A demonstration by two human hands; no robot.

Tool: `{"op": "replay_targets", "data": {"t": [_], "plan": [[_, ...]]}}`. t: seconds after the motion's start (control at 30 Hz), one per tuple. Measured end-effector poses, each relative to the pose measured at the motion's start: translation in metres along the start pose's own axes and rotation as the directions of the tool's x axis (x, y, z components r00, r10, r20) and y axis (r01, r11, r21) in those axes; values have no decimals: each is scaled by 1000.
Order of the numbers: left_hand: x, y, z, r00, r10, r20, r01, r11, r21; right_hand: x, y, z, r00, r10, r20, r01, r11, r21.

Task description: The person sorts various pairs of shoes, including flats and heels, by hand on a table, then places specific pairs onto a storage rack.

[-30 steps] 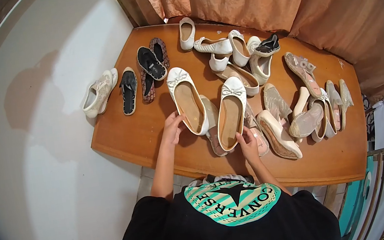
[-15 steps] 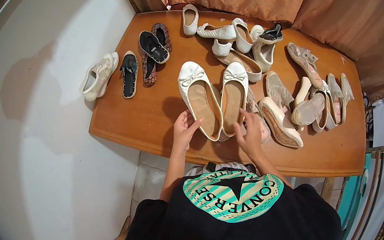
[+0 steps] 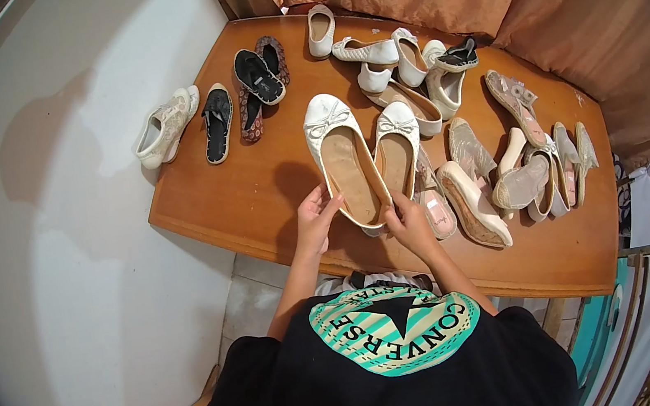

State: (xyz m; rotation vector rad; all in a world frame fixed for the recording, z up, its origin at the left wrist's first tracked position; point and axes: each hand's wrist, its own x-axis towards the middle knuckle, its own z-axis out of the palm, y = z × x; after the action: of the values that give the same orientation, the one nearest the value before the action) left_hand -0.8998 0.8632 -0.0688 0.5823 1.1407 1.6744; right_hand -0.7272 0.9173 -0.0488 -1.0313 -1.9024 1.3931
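Note:
A white ballet flat with a bow [image 3: 347, 168] is held up above the table, its toe pointing away. My left hand [image 3: 315, 217] grips its left side near the heel. At the heel's right side, my right hand [image 3: 408, 220] is closed with thumb and fingers on the heels. The matching white flat [image 3: 397, 147] is just to the right, partly overlapped by the first one; whether my right hand also holds it is hard to tell. Behind the heels lies a clear-wrapped shoe with a pink insole [image 3: 438, 214].
On the brown wooden table [image 3: 199, 192], black espadrilles [image 3: 218, 124] and patterned flats [image 3: 250, 116] are at the left. A lace sneaker [image 3: 165, 130] sits by the wall. Several white shoes stand at the back, and a cream wedge [image 3: 472, 203] lies to the right.
The left flat has risen and shifted slightly right, now overlapping the other one. My right hand has moved left and closed at its heel. The right flat sits slightly lower behind it.

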Motion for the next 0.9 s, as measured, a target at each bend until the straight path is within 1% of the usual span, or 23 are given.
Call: {"op": "replay_targets", "data": {"t": [0.03, 0.07, 0.13, 0.2, 0.27, 0.3, 0.33, 0.37, 0.4, 0.43, 0.47, 0.5, 0.53, 0.57, 0.6, 0.63, 0.7, 0.73, 0.8, 0.83, 0.87, 0.9], "plan": [[3, 0, 0, 999, -32, 27, 32, 999, -26, 0, 0, 1, 1000, -6, -15, 7, 995, 99], [4, 1, -1, 997, -61, 56, 64, 997, -51, 1, 3, 2, 1000, -6, -13, 8, 995, 101], [6, 2, 1, 996, -64, 59, 66, 997, -43, 3, 8, 4, 999, 18, -49, -8, 978, 209], [8, 3, 5, 996, -67, 67, 69, 997, -36, 2, 9, 5, 997, 29, -64, -15, 977, 212], [7, 4, 7, 999, -48, -6, 49, 994, 97, 1, 10, 6, 996, -20, -84, 18, 999, -27], [8, 1, 8, 999, -49, -8, 50, 994, 98, 2, 13, 8, 992, -73, -105, 60, 991, -120], [11, -4, 9, 994, 96, -50, -85, 979, 187, 1, 16, 9, 992, -73, -104, 60, 991, -119], [13, -7, 10, 967, 242, -79, -211, 937, 279, 0, 17, 9, 990, -97, -105, 82, 987, -141], [13, -1, 12, 967, 243, -81, -212, 936, 280, -1, 16, 10, 987, -122, -105, 104, 981, -162], [14, 6, 15, 937, 329, -118, -261, 884, 389, -2, 19, 11, 987, -122, -102, 104, 982, -160], [17, 11, 18, 899, 415, -141, -299, 817, 494, -1, 24, 13, 968, -222, -117, 194, 958, -213], [21, 14, 14, 913, 393, -111, -289, 813, 505, -1, 22, 13, 938, -321, -128, 279, 922, -267], [25, 14, 7, 912, 394, -111, -290, 813, 504, -2, 19, 13, 938, -322, -127, 280, 922, -268], [31, 10, -2, 931, 360, -64, -298, 848, 438, -5, 15, 12, 987, -129, -92, 126, 991, -42], [33, 12, -6, 945, 328, -15, -299, 880, 369, -6, 11, 11, 998, 56, -12, -53, 983, 176], [34, 14, -11, 943, 332, -13, -304, 878, 370, -6, 13, 12, 999, 51, -13, -48, 983, 177], [34, 18, -15, 976, 219, 18, -217, 948, 233, -6, 17, 10, 995, 87, 48, -98, 932, 348], [32, 18, -13, 976, 217, 19, -215, 949, 233, -7, 17, 9, 995, 89, 47, -100, 932, 348], [26, 20, -11, 970, 242, -7, -226, 918, 325, -6, 14, 6, 995, 67, 72, -77, 986, 148], [23, 22, -9, 970, 242, -9, -226, 917, 328, -4, 11, 4, 995, 66, 75, -77, 986, 151], [21, 22, -6, 965, 261, -21, -235, 896, 376, -1, 7, 0, 997, 11, 78, -11, 1000, 2], [19, 21, -3, 960, 280, -30, -241, 874, 422, 3, 3, -3, 995, -43, 89, 56, 987, -148]]}}
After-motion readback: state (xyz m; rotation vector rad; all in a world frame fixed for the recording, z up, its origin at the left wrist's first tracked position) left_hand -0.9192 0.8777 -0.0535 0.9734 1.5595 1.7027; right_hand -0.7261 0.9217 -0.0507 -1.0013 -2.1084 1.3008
